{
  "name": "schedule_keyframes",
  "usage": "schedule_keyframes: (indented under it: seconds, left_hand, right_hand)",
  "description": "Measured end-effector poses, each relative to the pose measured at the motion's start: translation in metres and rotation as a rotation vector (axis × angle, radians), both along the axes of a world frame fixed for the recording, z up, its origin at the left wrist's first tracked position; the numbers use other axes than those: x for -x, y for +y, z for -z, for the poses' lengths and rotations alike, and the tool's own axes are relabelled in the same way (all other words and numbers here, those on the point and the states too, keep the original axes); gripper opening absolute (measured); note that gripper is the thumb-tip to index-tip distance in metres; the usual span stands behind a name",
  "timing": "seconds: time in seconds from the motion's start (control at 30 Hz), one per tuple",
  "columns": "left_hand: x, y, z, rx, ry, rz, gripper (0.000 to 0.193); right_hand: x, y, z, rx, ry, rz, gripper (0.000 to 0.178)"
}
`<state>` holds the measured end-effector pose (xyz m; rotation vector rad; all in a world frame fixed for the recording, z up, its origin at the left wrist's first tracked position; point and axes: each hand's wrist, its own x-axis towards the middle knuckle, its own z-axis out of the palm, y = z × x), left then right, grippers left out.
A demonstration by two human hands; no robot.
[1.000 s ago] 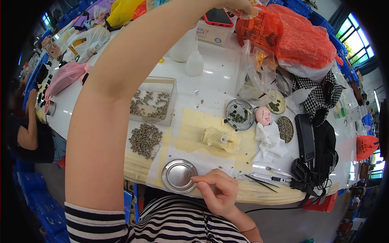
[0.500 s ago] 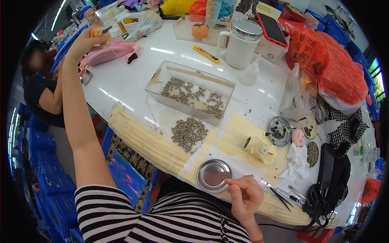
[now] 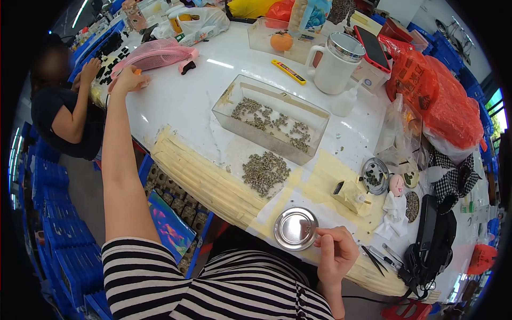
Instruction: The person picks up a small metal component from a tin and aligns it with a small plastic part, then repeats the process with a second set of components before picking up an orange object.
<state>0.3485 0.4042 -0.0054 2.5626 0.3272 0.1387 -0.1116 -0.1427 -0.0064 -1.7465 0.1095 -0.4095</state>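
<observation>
My left hand reaches far out to the left, low over the table by a pink mesh pouch. Its fingers are curled, and a bit of an orange thing shows at them; its kind cannot be made out. Close to my body, my right hand is closed with thumb and forefinger together, at the right rim of a round shiny metal dish. Anything tiny in that pinch is too small to see. Beyond the dish lies a heap of small grey-brown pieces, with more in a clear box.
A white mug, a squeeze bottle and a yellow cutter stand or lie farther back. Tweezers and a black bag are at right, below red plastic bags. Another person sits at left.
My left hand has come down from above the pink pouch to the table beside it, with the orange thing now mostly hidden. My right hand keeps its pinch by the dish; the view has shifted.
</observation>
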Motion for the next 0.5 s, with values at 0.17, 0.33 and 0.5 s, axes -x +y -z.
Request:
schedule_keyframes:
  seconds: [0.17,0.33,0.5]
  left_hand:
    - [-0.005,-0.017,0.024,-0.305,-0.369,0.113,0.078]
    - [0.035,-0.036,0.012,-0.103,-0.446,0.239,0.059]
    - [0.088,-0.162,-0.051,0.064,-0.588,0.438,0.048]
  right_hand:
    - [0.000,0.001,-0.004,-0.048,0.006,0.076,0.008]
    - [-0.005,-0.002,-0.008,-0.009,-0.004,0.015,0.010]
    - [-0.005,-0.009,-0.015,0.007,-0.023,0.006,0.010]
